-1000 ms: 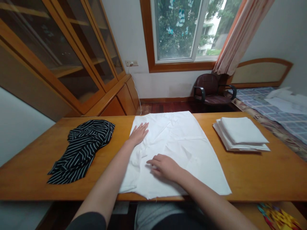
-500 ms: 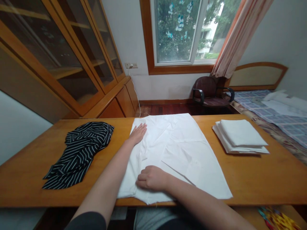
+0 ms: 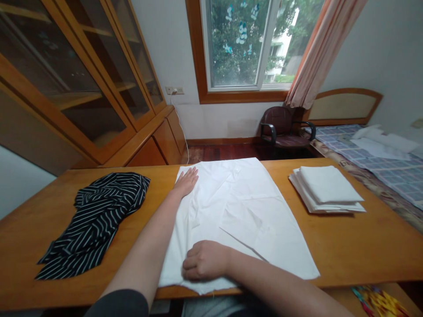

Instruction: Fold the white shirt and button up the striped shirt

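Observation:
A white cloth (image 3: 246, 211) lies spread across the middle of a wooden table (image 3: 357, 246). My left hand (image 3: 187, 181) rests flat on its far left corner, fingers stretched out. My right hand (image 3: 205, 260) sits near the cloth's front edge with the fingers curled under, pressing or pinching the fabric. A diagonal fold line runs across the cloth to the right of that hand.
A crumpled black garment with white stripes (image 3: 94, 218) lies on the table's left. A stack of folded white cloths (image 3: 325, 193) sits at the right. Behind the table stand a dark armchair (image 3: 280, 130), a glass-fronted cabinet (image 3: 82, 83) and a bed (image 3: 383, 163).
My right hand slid toward the cloth's front left edge and its fingers curled in. A fold line appeared across the cloth. My left hand stayed flat on the far corner.

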`<state>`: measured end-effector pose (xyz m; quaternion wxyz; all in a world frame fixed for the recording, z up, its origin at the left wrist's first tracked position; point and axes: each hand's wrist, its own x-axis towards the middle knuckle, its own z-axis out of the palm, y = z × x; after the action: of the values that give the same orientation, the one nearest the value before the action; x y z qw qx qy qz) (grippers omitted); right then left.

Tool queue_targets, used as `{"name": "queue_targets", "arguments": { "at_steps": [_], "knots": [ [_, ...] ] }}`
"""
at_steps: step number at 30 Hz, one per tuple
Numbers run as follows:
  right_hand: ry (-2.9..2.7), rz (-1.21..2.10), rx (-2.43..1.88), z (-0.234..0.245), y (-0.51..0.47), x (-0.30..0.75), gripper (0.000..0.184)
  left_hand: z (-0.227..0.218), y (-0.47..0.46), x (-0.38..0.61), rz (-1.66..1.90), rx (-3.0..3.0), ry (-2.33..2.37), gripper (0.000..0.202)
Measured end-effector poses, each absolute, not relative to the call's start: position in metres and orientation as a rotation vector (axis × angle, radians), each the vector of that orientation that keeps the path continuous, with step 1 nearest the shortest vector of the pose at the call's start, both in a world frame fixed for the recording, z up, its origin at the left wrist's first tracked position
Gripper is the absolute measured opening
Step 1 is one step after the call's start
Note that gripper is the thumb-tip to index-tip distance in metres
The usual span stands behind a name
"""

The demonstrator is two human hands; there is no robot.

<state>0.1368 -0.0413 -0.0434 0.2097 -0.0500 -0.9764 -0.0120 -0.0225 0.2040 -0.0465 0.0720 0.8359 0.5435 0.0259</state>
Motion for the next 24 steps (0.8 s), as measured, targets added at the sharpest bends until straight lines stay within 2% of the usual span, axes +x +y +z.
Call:
{"name": "queue_targets", "arguments": {
  "at_steps": [8, 14, 17, 24],
  "knots": [
    [-2.673, 0.121, -0.125, -0.051, -0.041, 0.133, 0.040, -0.048, 0.218, -0.021, 0.021, 2.553, 1.674, 0.061],
    [-2.614, 0.278, -0.188, -0.051, -0.041, 0.132, 0.028, -0.047, 0.219, -0.020, 0.021, 2.567, 1.688, 0.060],
    [-2.566, 0.329, -0.197, -0.052, -0.043, 0.130, 0.033, -0.046, 0.217, -0.019, 0.021, 2.566, 1.696, 0.060],
    [-2.604, 0.328, -0.157, -0.055, -0.043, 0.129, 0.030, -0.043, 0.216, -0.018, 0.009, 2.577, 1.706, 0.059]
  ]
}}
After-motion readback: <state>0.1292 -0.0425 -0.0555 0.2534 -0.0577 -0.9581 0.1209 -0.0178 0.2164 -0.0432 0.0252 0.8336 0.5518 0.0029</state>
